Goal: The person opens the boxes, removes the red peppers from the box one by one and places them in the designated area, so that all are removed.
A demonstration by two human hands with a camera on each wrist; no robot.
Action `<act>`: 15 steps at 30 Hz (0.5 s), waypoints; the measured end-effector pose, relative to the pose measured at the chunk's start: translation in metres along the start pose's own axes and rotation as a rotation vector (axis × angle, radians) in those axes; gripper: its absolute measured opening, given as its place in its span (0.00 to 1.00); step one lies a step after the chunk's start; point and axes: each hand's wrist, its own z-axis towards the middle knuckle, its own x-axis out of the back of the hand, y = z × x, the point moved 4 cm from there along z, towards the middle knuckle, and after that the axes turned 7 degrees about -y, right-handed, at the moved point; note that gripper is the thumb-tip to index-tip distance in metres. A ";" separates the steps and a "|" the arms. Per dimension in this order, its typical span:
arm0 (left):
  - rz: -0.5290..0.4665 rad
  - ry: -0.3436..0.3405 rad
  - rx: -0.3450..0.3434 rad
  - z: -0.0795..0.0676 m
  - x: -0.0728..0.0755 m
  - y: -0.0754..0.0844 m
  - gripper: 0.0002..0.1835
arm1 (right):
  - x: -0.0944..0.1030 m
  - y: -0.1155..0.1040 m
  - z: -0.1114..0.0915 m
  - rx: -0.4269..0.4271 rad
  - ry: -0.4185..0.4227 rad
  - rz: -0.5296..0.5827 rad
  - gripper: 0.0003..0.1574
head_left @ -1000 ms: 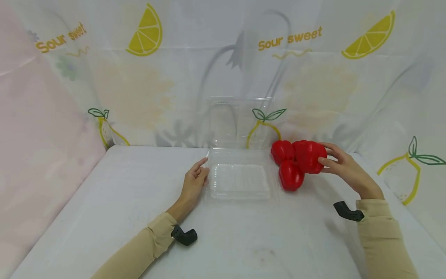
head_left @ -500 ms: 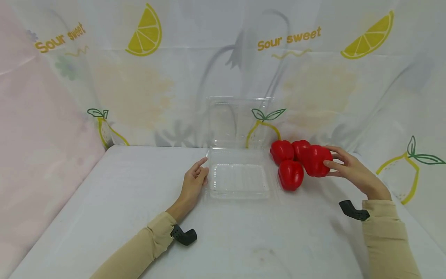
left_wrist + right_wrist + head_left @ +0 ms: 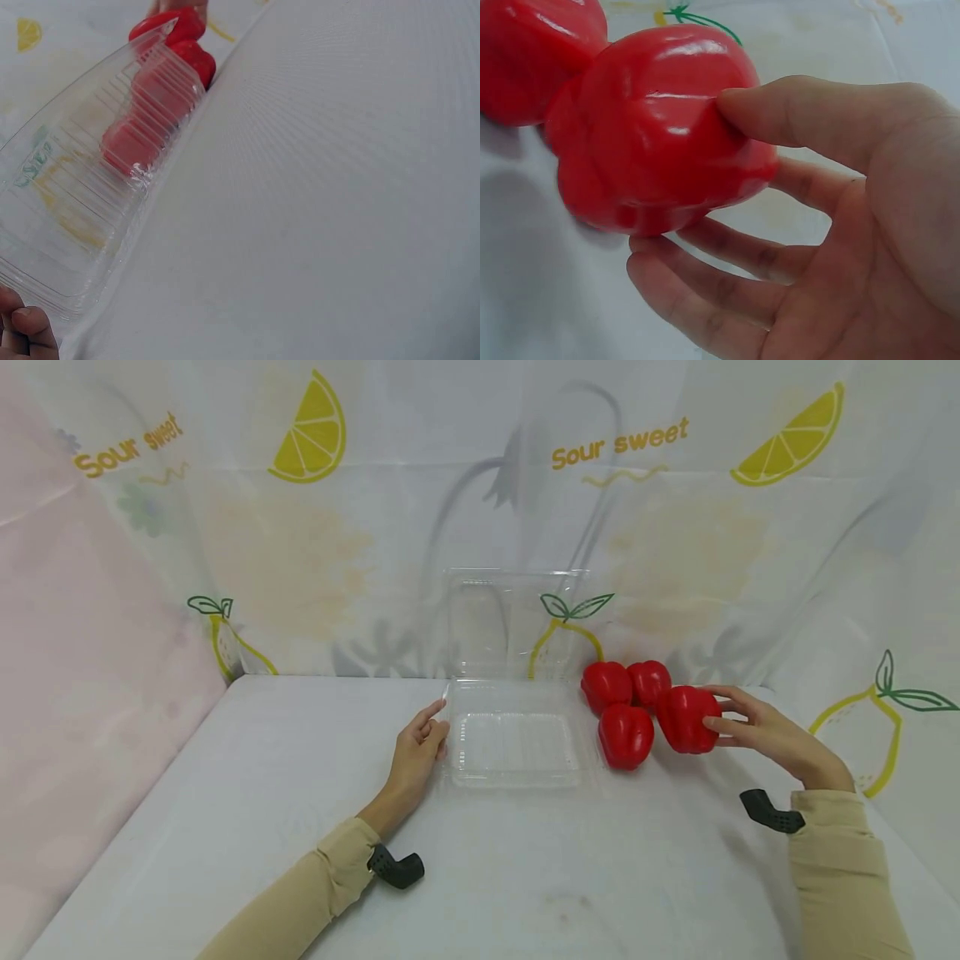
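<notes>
A glossy red bell pepper is between the thumb and fingers of my right hand; in the right wrist view the thumb presses its near side and the fingers reach behind and under it. Close by on its left are three more red bell peppers, one nearest me, one at the back left and one behind. A clear plastic clamshell container lies with its lid raised at the back. My left hand holds the container's left edge, fingertips at the rim in the left wrist view.
A white-covered table bears everything. A patterned curtain with lemon prints hangs right behind the container and peppers. A pinkish cloth closes off the left side. Black wrist devices sit at both sleeves.
My right hand has drawn its pepper to the right and toward me, uncovering the pepper behind and leaving the group. The left hand and the container stay put.
</notes>
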 end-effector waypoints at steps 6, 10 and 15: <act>0.011 0.011 -0.006 0.000 0.000 0.000 0.23 | -0.001 0.002 0.000 -0.027 -0.027 -0.015 0.37; 0.011 0.007 0.001 0.000 0.000 0.000 0.23 | -0.003 0.005 0.002 -0.049 -0.046 -0.039 0.38; -0.001 0.000 0.001 0.000 0.000 -0.001 0.23 | -0.007 0.009 0.003 -0.057 -0.078 -0.056 0.38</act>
